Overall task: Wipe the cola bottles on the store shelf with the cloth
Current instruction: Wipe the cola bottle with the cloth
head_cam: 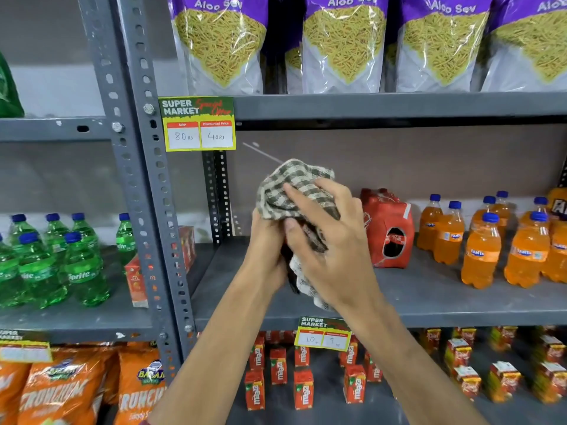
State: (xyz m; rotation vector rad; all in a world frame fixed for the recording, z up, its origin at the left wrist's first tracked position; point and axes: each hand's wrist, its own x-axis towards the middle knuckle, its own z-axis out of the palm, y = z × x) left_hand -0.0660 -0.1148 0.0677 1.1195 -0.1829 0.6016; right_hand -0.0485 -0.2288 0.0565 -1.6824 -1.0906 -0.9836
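While cloth (294, 191) hides the bottle, both hands' (331, 240) grip wraps it.

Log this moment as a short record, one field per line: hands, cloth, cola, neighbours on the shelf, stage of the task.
left hand: grips something dark from the left, mostly hidden by the cloth
right hand: presses the checked cloth over it
held object: seems a dark bottle, too covered to be sure
cola pack: red wrap, on the middle shelf, right of the hands, untouched
neighbours: orange Fanta bottles further right; green Sprite bottles in the left bay
stage: wiping under way
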